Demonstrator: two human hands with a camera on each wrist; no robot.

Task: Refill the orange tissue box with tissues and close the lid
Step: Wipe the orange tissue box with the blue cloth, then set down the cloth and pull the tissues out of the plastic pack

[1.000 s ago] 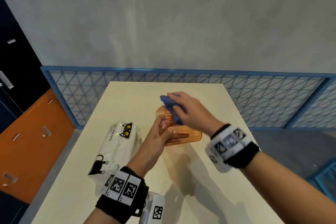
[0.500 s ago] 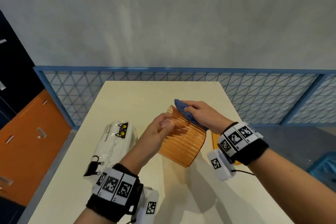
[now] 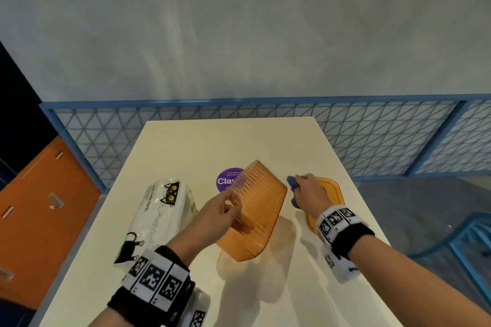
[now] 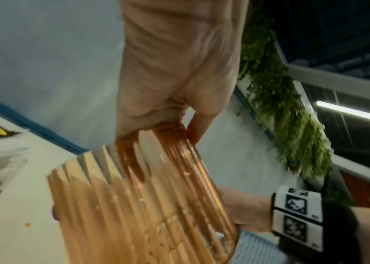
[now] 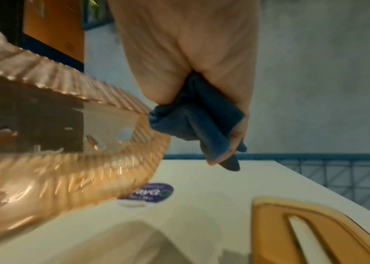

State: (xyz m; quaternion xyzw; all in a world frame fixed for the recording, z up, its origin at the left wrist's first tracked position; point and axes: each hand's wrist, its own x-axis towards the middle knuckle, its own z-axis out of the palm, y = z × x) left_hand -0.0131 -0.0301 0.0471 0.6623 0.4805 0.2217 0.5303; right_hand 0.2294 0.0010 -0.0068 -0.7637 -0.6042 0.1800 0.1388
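My left hand grips the rim of the ribbed orange tissue box and holds it tilted above the white table; its fingers reach inside the box. The box interior looks empty. My right hand clutches a crumpled blue cloth to the right of the box. Under that hand the flat orange lid, with a slot, lies on the table. A white tissue pack printed with black cats lies left of the box.
A round purple sticker is on the table behind the box. A blue mesh fence runs behind the table and a grey wall rises beyond it. Orange cabinets stand at the left.
My left hand has lifted and tilted the box off the table. My right hand has pulled away to the right with the blue cloth, over the lid that now lies on the table.
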